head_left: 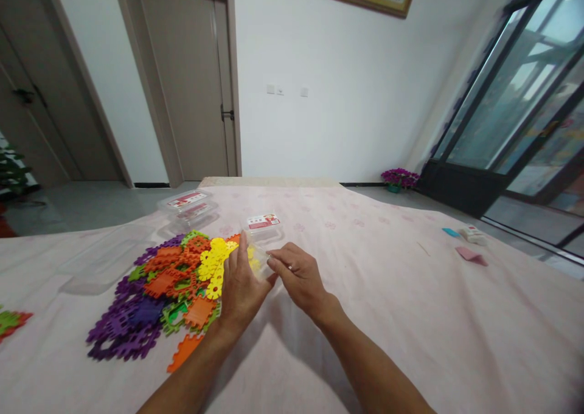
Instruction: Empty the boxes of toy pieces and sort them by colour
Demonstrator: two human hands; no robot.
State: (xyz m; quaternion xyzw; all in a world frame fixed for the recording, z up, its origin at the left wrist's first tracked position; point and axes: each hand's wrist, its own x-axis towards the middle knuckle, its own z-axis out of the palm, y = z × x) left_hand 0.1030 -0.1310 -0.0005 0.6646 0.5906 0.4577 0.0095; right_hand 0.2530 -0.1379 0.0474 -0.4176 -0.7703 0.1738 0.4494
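Note:
A small clear plastic box (261, 263) is held up between my two hands, tilted, just right of a heap of toy pieces. My left hand (241, 289) grips its left side, fingers pointing up along the wall. On the right edge, my right hand (298, 277) is closed, thumb and fingers pinching the plastic. Part of the box is hidden behind the hands, and I cannot tell what is inside. Close by on the left lie yellow flower-shaped pieces (213, 265), orange interlocking pieces (176, 267) and purple ones (123, 326), with green pieces (173, 317) among them.
A labelled clear box (263, 222) stands beyond my hands. Other labelled boxes (186, 200) are stacked at the back left, near a large clear container (107, 256). A pink cloth (471, 256), blue item (451, 232) and white packet (473, 235) lie far right on the pink tablecloth (387, 304).

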